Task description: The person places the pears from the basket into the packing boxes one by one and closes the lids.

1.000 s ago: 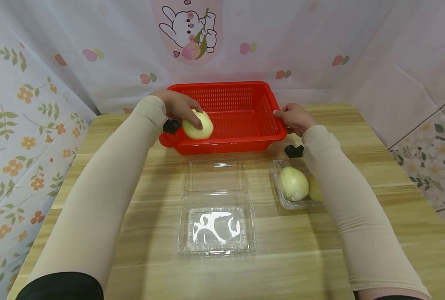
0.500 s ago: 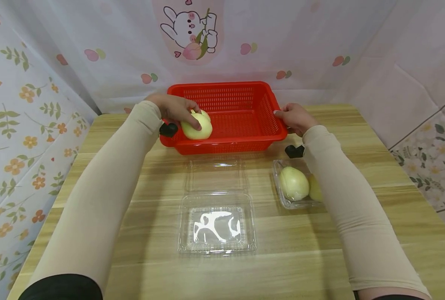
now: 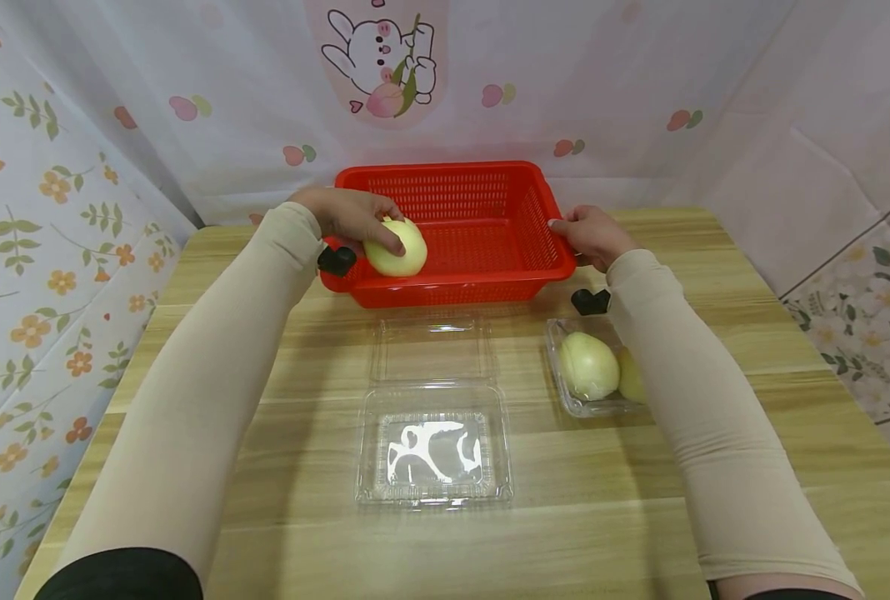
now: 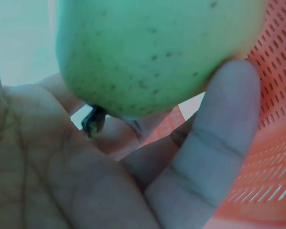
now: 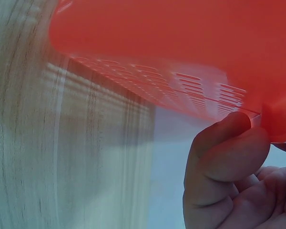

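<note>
Holding a pale pear [image 3: 396,247] over the red basket [image 3: 490,287] at the table's far edge, our left hand [image 3: 347,213] has barely moved; release is pending. Our right hand [image 3: 591,236] grips the basket's right rim.

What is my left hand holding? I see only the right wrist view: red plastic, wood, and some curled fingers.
Observer: The left hand grips a pale yellow-green round fruit over the left end of the red perforated plastic basket.
Operator: Is the fruit already resting on the basket floor?
Observer: I cannot tell; the left wrist view shows it pinched between the fingers, with the orange-red mesh beside it.
Operator: Are there more fruits on the table?
Observer: Yes, two similar fruits lie in a small clear plastic tray under the right forearm, and an open, empty clear plastic clamshell box lies at the centre.
</note>
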Available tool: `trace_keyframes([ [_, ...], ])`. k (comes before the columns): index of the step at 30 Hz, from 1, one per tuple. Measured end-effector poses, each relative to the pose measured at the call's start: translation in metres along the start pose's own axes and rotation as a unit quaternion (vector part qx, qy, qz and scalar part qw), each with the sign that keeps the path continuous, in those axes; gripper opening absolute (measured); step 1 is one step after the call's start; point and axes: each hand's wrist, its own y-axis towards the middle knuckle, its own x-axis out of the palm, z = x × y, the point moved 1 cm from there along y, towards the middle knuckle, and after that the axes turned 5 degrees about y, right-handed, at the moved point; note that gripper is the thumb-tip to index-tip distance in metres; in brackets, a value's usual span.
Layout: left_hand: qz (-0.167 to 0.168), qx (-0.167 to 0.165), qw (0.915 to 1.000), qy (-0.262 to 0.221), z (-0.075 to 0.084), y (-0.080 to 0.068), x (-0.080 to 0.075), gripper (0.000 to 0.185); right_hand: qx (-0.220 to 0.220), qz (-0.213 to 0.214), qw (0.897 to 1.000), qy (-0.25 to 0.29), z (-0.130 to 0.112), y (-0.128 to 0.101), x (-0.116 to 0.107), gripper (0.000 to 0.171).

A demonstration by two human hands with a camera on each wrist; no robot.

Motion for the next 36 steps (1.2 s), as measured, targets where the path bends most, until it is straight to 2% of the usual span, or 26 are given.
trace_keyframes([
  [10,0.02,0.006,0.9997,-0.009,0.002,-0.006,0.003,0.056,-0.002,-0.007,1.0,0.006,0.0,0.0,0.0,0.024],
  [18,0.026,0.029,0.9992,-0.006,0.002,-0.015,0.005,0.054,-0.002,-0.005,1.0,0.003,0.0,0.001,0.002,0.024],
  [28,0.021,0.069,0.9973,-0.013,0.01,-0.024,0.009,0.048,0.003,-0.002,1.0,-0.003,0.001,0.001,0.0,0.026],
  [36,0.032,0.084,0.9958,0.014,0.015,-0.035,0.02,0.05,-0.001,-0.001,1.0,-0.006,0.0,0.0,0.0,0.026],
])
